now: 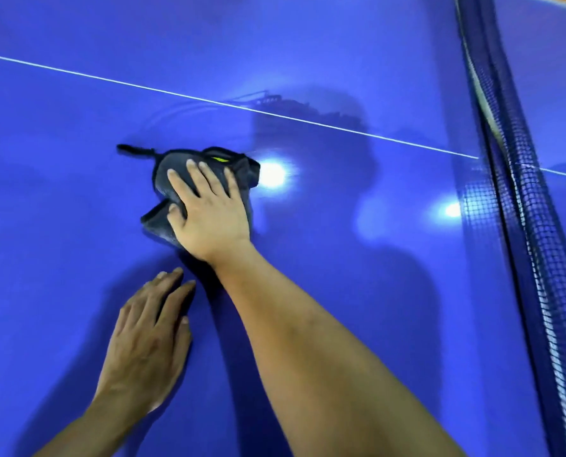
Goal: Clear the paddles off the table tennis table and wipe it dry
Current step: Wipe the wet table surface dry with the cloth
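Wiping is the step in hand: the right hand [209, 209] lies spread and flat on a crumpled dark grey cloth [162, 184], fingers straight and pressing it down onto the blue table tennis table [341, 291] rather than gripping it. The cloth sits on the near side of the white centre line [176, 92], well left of the net [512, 209], with its hanging loop [133, 149] trailing to the left and a yellow-green label [220, 159] showing at its far edge. The left hand [146, 341] rests open, palm down on the bare surface just beside the right forearm, holding nothing and apparently bracing the reach.

No paddles show in this stretch of table, so clearing them looks done, at least here. Lamp glare and shadow cover the surface, so where moisture remains cannot be told.

The next move calls for steady downward pressure and a sweep across fresh surface, likely toward the net or the line, keeping the bunched cloth from slipping out beneath the palm.
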Available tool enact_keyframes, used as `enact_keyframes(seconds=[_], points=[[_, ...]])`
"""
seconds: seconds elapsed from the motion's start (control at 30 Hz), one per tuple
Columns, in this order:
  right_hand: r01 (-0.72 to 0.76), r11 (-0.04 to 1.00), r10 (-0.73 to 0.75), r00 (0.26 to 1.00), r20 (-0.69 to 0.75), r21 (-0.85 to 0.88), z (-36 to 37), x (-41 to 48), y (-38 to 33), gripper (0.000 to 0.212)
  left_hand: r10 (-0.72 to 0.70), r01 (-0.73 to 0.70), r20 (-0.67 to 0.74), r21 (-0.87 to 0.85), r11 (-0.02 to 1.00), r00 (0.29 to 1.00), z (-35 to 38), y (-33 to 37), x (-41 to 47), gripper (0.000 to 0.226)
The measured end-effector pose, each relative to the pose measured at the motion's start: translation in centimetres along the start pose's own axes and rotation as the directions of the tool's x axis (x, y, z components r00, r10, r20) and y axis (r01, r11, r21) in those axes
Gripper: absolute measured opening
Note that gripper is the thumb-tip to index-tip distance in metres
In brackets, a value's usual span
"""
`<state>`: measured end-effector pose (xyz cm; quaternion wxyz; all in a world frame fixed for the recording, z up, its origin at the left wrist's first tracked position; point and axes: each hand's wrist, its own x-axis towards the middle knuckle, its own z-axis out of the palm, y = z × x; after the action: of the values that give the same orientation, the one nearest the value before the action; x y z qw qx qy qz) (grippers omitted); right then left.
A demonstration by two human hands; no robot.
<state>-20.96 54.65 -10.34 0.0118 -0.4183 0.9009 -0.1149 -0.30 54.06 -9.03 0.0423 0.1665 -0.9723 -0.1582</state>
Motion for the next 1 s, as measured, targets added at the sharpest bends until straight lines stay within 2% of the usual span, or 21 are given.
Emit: enact_keyframes(seconds=[0.1, 0.17, 0.27, 0.33, 0.4, 0.47, 0.53, 0.6, 0.67, 0.8, 0.87, 0.93, 1.0], points=[[-0.082, 0.997, 0.082, 0.996, -0.046, 0.01, -1.1, -1.4, 2.9, 0.059, -0.022, 0.022, -0.007, -0.003, 1.0, 1.0, 0.1, 0.1, 0.1, 0.052], [-0.207, 0.976, 0.212, 0.974, -0.078, 0.073, -2.3, -4.0, 6.8, 0.06, -0.018, 0.018, -0.015, 0.001, 1.0, 1.0, 0.1, 0.0, 0.0, 0.051], [-0.403, 0.915, 0.402, 0.907, -0.128, 0.019, -4.8, -9.6, 14.8, 0.063, -0.027, 0.027, -0.027, 0.0, 1.0, 0.999, 0.2, -0.1, -0.2, 0.052], [-0.561, 0.827, 0.553, 0.82, -0.147, -0.021, -6.5, -14.0, 20.6, 0.064, -0.041, 0.041, -0.027, 0.002, 0.999, 0.999, 0.3, 0.1, -0.3, 0.052], [-0.732, 0.68, 0.721, 0.678, -0.143, -0.041, -7.9, -18.4, 25.0, 0.065, -0.041, 0.042, -0.027, 0.002, 0.999, 0.999, 0.2, 0.1, -0.4, 0.053], [-0.839, 0.542, 0.828, 0.543, -0.141, -0.044, -8.9, -21.5, 27.2, 0.063, -0.04, 0.039, -0.024, -0.009, 0.999, 0.999, 0.2, 0.0, -0.4, 0.052], [-0.874, 0.484, 0.865, 0.487, -0.12, -0.054, -9.2, -22.2, 27.6, 0.062, -0.049, 0.049, -0.03, -0.017, 0.999, 0.998, 0.2, 0.1, -0.4, 0.051], [-0.883, 0.466, 0.875, 0.468, -0.124, -0.048, -9.0, -21.1, 26.6, 0.063, -0.058, 0.058, -0.037, -0.023, 0.998, 0.998, 0.3, 0.2, -0.3, 0.049], [-0.861, 0.506, 0.85, 0.507, -0.143, -0.048, -8.3, -19.2, 24.2, 0.064, -0.05, 0.05, -0.038, -0.012, 0.999, 0.998, 0.3, 0.2, -0.4, 0.048], [-0.619, 0.78, 0.599, 0.782, -0.172, -0.096, -5.2, -13.3, 14.8, 0.067, -0.053, 0.053, -0.037, -0.004, 0.999, 0.998, 0.4, 0.2, -0.4, 0.048], [-0.452, 0.889, 0.435, 0.885, -0.167, -0.079, -3.3, -9.8, 8.5, 0.066, -0.049, 0.049, -0.036, -0.008, 0.999, 0.998, 0.4, 0.3, -0.4, 0.047], [-0.292, 0.956, 0.288, 0.951, -0.111, -0.029, -1.8, -6.7, 2.4, 0.064, -0.051, 0.051, -0.033, 0.001, 0.999, 0.998, 0.3, 0.4, -0.4, 0.047], [-0.157, 0.987, 0.156, 0.987, -0.03, -0.02, -0.7, -5.0, -1.6, 0.062, -0.056, 0.056, -0.027, 0.006, 0.998, 0.998, 0.2, 0.4, -0.3, 0.043]])
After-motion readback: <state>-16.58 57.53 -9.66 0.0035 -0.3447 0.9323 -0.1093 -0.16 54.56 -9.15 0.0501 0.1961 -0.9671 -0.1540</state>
